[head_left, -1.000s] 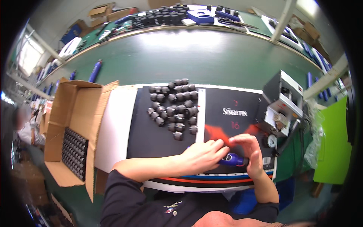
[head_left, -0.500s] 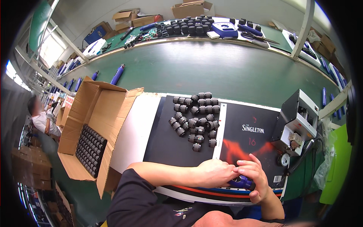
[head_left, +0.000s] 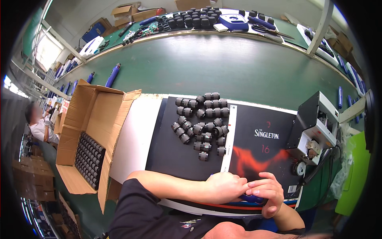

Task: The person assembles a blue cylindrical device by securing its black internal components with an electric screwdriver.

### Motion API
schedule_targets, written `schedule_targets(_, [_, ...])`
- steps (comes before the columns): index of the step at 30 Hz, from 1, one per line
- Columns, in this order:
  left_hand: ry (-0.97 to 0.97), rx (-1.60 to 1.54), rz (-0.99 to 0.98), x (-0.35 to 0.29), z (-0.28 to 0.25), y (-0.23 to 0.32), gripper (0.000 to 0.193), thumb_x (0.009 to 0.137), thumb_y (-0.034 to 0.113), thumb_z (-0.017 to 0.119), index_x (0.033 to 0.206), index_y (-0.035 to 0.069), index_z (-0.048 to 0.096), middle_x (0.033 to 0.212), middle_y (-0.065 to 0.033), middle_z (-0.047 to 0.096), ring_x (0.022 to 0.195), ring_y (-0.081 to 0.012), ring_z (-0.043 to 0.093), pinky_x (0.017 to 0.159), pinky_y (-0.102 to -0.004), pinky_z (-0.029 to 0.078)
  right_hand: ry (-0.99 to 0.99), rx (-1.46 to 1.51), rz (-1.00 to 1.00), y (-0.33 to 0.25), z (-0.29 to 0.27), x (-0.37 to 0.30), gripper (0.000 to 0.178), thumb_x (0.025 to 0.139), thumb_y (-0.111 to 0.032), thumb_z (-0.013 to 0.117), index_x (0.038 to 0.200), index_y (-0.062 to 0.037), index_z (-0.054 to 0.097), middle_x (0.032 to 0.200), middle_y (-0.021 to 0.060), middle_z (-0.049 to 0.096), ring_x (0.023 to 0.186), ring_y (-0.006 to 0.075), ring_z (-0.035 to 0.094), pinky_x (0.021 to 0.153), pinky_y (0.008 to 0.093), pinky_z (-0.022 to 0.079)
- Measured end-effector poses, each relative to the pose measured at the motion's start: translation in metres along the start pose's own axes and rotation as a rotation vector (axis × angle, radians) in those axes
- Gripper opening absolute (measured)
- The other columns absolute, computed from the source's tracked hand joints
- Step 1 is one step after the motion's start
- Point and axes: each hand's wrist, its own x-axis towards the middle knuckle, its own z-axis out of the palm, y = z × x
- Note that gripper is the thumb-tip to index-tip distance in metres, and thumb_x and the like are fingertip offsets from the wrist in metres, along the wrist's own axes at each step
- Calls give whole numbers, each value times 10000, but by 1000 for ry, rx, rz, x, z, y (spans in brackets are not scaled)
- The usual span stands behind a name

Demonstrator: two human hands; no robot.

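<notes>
Green bench (head_left: 191,59) across the background. Clock from the hands: we log an open carton (head_left: 105,113) between nine and ten o'clock, ribbed black cylinders (head_left: 203,136) at eleven. Our left hand (head_left: 225,188) has fingers closed round a blue device (head_left: 251,198), between both hands; right hand (head_left: 270,193) half-curled over its end, grip we cannot tell. Machine (head_left: 306,119) past one.

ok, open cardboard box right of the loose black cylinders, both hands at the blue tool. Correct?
Wrong side: the head view shows the open cardboard box left of the loose black cylinders. Left hand and right hand are at the blue tool.
</notes>
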Motion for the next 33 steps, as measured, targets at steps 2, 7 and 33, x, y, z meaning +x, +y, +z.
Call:
schedule_targets(2, [20,19,-91,0,3,5,428,839,345,770,1091,44,600,932,-110,668,868,-297,712,718,-424,597,11,10,17,3,0,4,685,1062,-602,273,1107,-49,675,991,102,761,988,294,742,1004,505,491])
schedule_targets(7, [5,36,-40,3,-5,2,447,868,375,749,1126,47,592,964,-114,681,884,-299,711,727,-432,594,-12,138,19,9,2,9,689,1044,-605,356,1151,13,642,1055,170,741,1043,355,714,955,489,529])
schedule_targets(33, [1064,406,-941,-61,-160,-294,526,929,326,706,1413,157,589,1413,-172,560,1276,-388,537,1077,-464,449,193,33,112,21,-14,9,688,1013,-605,482,1312,11,550,1114,157,660,1031,253,659,889,361,522])
